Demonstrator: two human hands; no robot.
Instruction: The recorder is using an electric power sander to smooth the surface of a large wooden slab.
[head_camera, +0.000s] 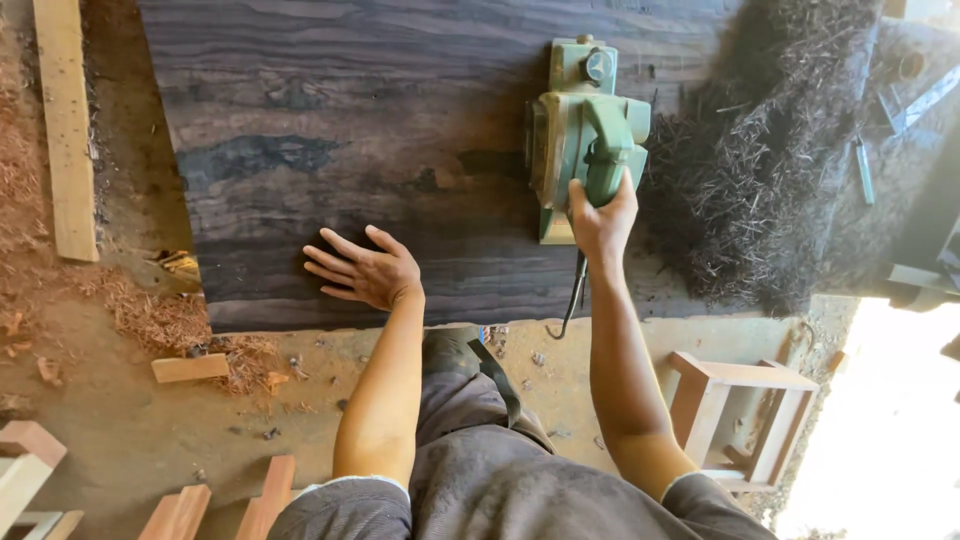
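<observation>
A wide dark wooden slab lies in front of me. A green electric planer rests on it toward the right. My right hand grips the planer's rear handle, and its black cord hangs down off the slab's near edge. My left hand lies flat on the slab near that edge, fingers spread and pointing left, holding nothing.
A heap of dark wood shavings covers the slab's right end. A pale plank lies on the ground at left, with reddish shavings and a small wood block. A small wooden stool frame stands at lower right.
</observation>
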